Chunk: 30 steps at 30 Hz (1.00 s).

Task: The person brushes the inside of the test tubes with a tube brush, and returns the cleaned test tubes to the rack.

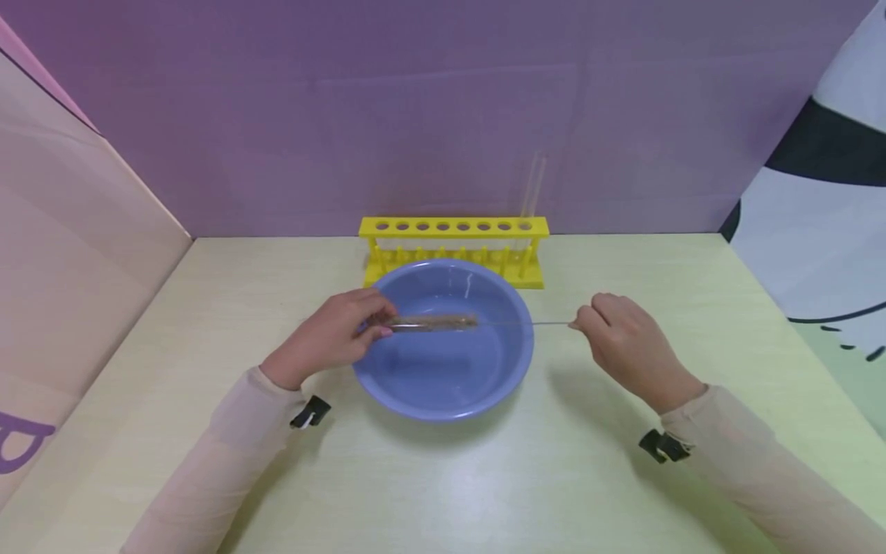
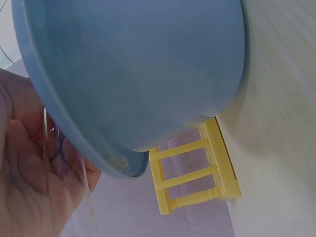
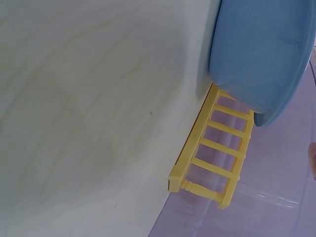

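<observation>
Over the blue basin [image 1: 443, 388], my left hand [image 1: 339, 327] holds a clear glass test tube [image 1: 408, 324] lying level, thumb and fingers around its closed end. Brown bristles of a test tube brush [image 1: 453, 322] fill the tube toward its right end. From there the brush's thin wire runs right, past the basin rim, to my right hand [image 1: 626, 346], which pinches its end. In the left wrist view, the glass edges show across the palm of my left hand [image 2: 34, 173]. Only a fingertip [image 3: 313, 159] of my right hand shows in the right wrist view.
Directly behind the basin stands a yellow test tube rack [image 1: 453, 226] with a row of round holes. Another clear test tube [image 1: 534, 185] stands upright in its right end. A purple backdrop [image 1: 443, 115] rises behind the pale wooden table [image 1: 450, 492].
</observation>
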Available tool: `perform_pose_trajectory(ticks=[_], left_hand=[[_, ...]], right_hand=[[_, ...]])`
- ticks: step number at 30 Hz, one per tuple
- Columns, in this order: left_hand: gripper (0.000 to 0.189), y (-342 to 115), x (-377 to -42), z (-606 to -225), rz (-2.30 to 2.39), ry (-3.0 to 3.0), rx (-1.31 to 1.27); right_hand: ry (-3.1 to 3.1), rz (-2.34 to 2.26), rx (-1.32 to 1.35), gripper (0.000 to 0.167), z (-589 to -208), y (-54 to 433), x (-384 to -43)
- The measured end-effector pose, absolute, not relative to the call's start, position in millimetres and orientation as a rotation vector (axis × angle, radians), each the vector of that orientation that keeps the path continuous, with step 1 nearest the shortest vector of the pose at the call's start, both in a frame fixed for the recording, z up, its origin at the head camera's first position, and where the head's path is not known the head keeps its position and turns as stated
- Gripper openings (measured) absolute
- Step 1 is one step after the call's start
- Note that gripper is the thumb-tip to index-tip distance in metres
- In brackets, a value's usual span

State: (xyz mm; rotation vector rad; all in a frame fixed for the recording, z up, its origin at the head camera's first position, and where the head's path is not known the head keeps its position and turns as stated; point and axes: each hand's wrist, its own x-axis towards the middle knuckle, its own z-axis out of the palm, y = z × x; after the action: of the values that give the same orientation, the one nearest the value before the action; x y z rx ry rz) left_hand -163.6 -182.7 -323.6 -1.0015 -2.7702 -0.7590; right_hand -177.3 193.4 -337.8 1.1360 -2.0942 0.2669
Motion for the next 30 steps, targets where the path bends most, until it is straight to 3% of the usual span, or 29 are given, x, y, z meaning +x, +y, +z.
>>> perform_pose_trajectory(ticks=[30], left_hand=[[0.013, -186, -163, -322, -0.759, -2.793, -0.992]], right_hand=[[-2.081, 0.282, 1.131, 0.042, -338, 204, -173]])
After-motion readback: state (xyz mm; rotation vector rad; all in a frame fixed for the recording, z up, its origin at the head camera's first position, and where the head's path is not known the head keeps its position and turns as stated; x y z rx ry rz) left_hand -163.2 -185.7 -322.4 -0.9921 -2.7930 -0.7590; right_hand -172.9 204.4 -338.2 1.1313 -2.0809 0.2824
